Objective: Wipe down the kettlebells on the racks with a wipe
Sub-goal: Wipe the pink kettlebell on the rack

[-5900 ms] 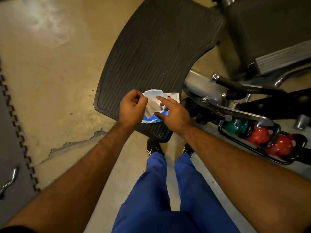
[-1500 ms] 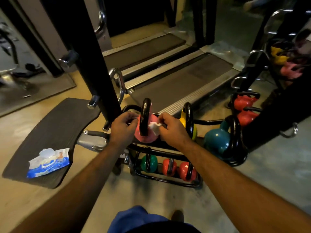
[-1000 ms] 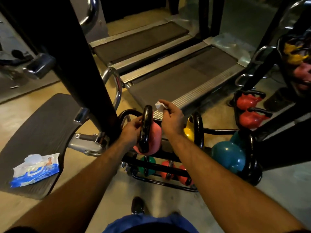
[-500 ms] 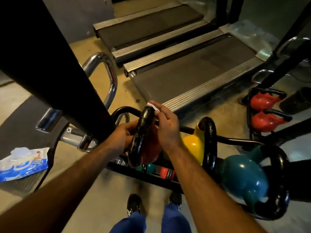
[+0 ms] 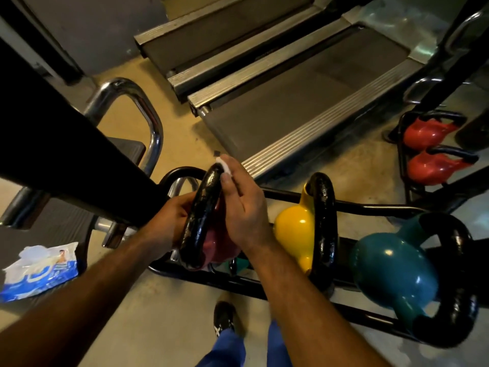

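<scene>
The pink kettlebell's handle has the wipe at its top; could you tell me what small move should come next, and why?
Probably slide the right hand and wipe down the black handle toward the pink kettlebell, since the left hand steadies it.

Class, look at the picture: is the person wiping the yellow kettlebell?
No, the right hand presses the wipe on the black handle of the pink kettlebell; the yellow kettlebell stands untouched beside it.

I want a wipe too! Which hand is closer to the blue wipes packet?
Left. The left hand holds the pink kettlebell on the side toward the wipes packet; the right hand is on the far side.
</scene>
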### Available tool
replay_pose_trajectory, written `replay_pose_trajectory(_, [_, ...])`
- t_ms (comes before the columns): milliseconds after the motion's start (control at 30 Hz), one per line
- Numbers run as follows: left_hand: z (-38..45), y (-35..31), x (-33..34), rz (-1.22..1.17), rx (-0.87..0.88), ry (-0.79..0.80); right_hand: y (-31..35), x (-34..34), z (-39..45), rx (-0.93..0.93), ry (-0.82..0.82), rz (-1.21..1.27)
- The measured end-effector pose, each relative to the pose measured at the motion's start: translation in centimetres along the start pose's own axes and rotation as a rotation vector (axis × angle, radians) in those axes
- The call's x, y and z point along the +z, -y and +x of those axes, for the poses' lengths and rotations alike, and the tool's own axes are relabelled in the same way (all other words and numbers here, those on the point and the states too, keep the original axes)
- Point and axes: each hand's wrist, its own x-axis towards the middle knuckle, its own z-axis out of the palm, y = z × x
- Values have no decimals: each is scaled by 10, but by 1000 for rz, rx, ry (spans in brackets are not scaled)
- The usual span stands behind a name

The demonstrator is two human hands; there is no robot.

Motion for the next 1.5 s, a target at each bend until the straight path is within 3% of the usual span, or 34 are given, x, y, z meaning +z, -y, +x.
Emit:
replay_pose_trajectory(133, [-3,-2,0,-6,-8,-11,2,4,-5,-203,57,-113])
replay_pose_trajectory(233, [-3,-3,2,3,-18,0,-4,1,5,-81,-22,-109])
replay_pose_trajectory(367, [-1,-5,4,-129,-77,-35,0,6,-3,-215,51,-123])
replay_pose_trajectory(500, [-2,-6,7,-152,-91,-64,5,1,15,-82,-15,-65])
replay_pose_trajectory(633, [1,-3,5,-254,-127,-48,4,0,5,-201,59,-102])
replay_pose_trajectory(733, [0,-3,8,-253,-140,-79,11,-2,19,-76,12,-156])
replay_pose_trajectory(900, [2,-9,10,-342,-173,-51,22,-6,12,-107,151,-348])
replay_pose_trajectory(1000, [-2,-3,5,-231,-107,-32,28,-11,25,47,142,-308])
replay_pose_trajectory(1100, [-3,3,-1,-78,-61,-11,28,-10,24,-24,171,-255])
replay_pose_trajectory(1233, [0,5,-3,3,-16,-7,25,-10,35,81,157,-242])
replay_pose_trajectory(1367, [1,5,0,-40,58,-11,26,-12,28,-116,217,-175])
replay_pose_trajectory(1500, [4,11,-1,-107,93,-20,29,-11,30,-125,211,-284])
